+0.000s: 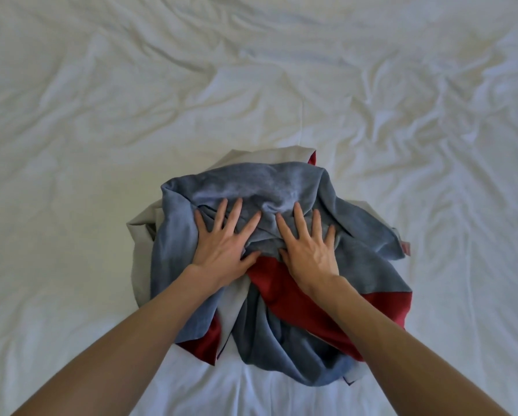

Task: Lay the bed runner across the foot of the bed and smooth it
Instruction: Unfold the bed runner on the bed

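Both palms press flat, fingers spread, on a bunched bed runner [269, 235]; the left hand [224, 235] and right hand [307, 240] lie side by side, thumbs nearly meeting, gripping nothing; beneath them the blue-grey cloth lies heaped, red and beige folds showing around and below the wrists; beyond the heap on every side spreads a creased white sheet [101, 115] covering the bed.

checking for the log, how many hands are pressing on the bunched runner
2: the left hand and right hand lie flat, fingers spread, side by side on top of the bunched runner. None look hidden.
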A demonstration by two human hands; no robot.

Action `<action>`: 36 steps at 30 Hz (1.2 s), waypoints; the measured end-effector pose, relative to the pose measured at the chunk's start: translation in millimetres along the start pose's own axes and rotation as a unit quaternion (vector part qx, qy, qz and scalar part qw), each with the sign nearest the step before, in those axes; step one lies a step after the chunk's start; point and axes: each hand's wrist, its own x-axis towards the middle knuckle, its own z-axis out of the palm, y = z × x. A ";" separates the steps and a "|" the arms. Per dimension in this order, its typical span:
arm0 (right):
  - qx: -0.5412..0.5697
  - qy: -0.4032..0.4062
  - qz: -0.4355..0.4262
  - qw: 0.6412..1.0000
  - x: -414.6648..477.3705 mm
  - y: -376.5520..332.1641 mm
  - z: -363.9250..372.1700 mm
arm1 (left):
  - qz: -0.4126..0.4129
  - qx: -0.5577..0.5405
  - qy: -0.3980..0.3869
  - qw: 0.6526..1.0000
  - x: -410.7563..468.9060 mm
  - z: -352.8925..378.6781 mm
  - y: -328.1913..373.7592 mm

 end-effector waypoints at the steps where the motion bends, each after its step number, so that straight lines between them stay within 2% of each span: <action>1: 0.002 -0.001 0.002 1.000 -3.0 -2.3 -4.5 | 0.001 0.001 -0.001 1.000 -3.4 -4.2 0.2; 6: 0.011 0.018 0.020 1.000 -32.4 -28.1 -21.6 | 0.011 0.002 0.017 1.000 -42.5 -23.5 2.0; 10: 0.005 0.023 -0.014 1.000 -57.2 -56.5 -20.1 | 0.005 0.015 0.017 1.000 -93.1 -27.5 -2.9; 14: 0.005 0.014 -0.077 0.997 -71.5 -86.3 -16.7 | -0.088 0.013 0.009 0.996 -136.5 -25.5 -15.3; 18: -0.004 0.000 -0.123 0.992 -76.7 -114.9 -11.9 | -0.217 -0.050 -0.034 0.974 -157.9 -23.3 -20.0; 20: -0.018 0.002 -0.134 0.991 -76.9 -124.4 -9.0 | -0.254 -0.111 -0.037 0.960 -162.9 -21.8 -22.2; 22: -0.029 0.002 -0.154 0.988 -78.4 -131.4 -6.1 | -0.271 -0.160 -0.017 0.949 -167.7 -24.8 -29.8; 29: 0.001 0.010 -0.175 0.984 -88.6 -160.1 -7.5 | -0.273 -0.198 0.048 0.940 -197.1 -49.6 -73.8; 36: 0.044 0.085 -0.146 0.985 -97.0 -203.1 -43.2 | -0.292 -0.210 0.142 0.922 -241.2 -90.9 -110.5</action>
